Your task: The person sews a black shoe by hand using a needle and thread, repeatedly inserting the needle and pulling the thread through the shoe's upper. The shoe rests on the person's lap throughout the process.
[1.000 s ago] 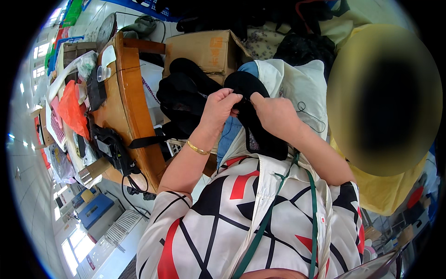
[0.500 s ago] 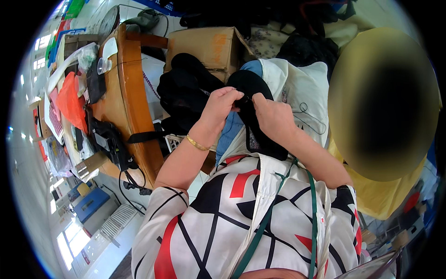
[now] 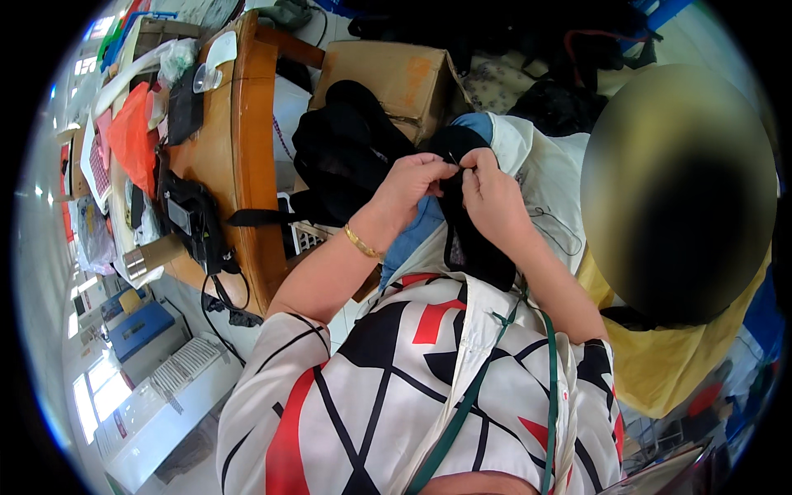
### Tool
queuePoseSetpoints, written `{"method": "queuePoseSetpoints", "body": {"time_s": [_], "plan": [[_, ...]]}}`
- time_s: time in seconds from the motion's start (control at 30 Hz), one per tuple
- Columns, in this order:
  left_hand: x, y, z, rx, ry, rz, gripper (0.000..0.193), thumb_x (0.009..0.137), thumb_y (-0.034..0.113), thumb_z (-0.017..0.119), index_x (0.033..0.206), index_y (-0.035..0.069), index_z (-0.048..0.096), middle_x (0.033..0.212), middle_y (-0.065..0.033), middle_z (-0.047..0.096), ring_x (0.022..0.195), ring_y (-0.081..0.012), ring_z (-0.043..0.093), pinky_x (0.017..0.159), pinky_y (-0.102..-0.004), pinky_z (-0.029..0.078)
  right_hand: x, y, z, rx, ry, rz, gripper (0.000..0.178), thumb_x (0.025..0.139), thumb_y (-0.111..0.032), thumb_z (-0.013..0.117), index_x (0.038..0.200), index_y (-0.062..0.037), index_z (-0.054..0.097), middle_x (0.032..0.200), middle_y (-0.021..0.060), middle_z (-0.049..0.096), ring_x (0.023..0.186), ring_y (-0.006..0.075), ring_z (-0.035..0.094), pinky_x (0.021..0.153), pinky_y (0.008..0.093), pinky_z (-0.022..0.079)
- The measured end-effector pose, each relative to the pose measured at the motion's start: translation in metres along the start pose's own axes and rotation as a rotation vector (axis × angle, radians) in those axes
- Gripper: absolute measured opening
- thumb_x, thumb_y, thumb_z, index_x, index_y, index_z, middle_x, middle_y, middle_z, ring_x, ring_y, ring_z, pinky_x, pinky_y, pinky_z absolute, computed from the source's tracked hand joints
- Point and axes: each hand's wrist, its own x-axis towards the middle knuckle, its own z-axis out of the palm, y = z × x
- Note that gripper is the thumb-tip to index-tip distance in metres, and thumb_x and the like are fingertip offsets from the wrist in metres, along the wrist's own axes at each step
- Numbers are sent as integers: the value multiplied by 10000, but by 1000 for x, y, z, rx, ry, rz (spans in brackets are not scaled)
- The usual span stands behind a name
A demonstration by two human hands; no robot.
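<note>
A long black fabric piece (image 3: 474, 239) lies over my lap, on top of white cloth (image 3: 549, 173) and blue denim. Above its upper part, my left hand (image 3: 412, 188) is closed in a pinch, with its fingertips at the black fabric. My right hand (image 3: 495, 202) is closed too, thumb and finger pressed together right beside the left fingertips. A thin pale glint shows between the two hands, too small to name. On the white cloth at the right, a thin dark thread (image 3: 554, 221) lies in a loose curl.
Left of my hands sits a heap of black fabric pieces (image 3: 342, 148), before a cardboard box (image 3: 384, 78). A wooden table (image 3: 256, 157) farther left carries a black bag (image 3: 186, 219) and an orange plastic bag (image 3: 132, 140). Yellow cloth (image 3: 660, 379) hangs at the right, near a blurred round area.
My fingertips have come closer together, and my right hand has turned, its fingers now pointing up beside the left ones. The whole view has shifted a little.
</note>
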Motion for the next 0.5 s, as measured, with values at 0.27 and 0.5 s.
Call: {"method": "queuePoseSetpoints", "body": {"time_s": [0.27,0.5], "plan": [[0,-9,-3,33,-30,127,43,875,67,719,914,47,716,834,9,671,746,-75,589,676,-236,461,18,-8,-32,18,-83,-43,94,910,-167,623,952,-83,628,905,130,643,861,346,647,719,417,507],[6,-20,-6,79,-39,179,110,897,91,727,985,25,721,905,-15,708,762,-76,612,689,-227,464,39,7,-6,-44,-34,-83,158,904,-214,622,873,-61,596,887,116,636,836,331,632,714,423,495]]}}
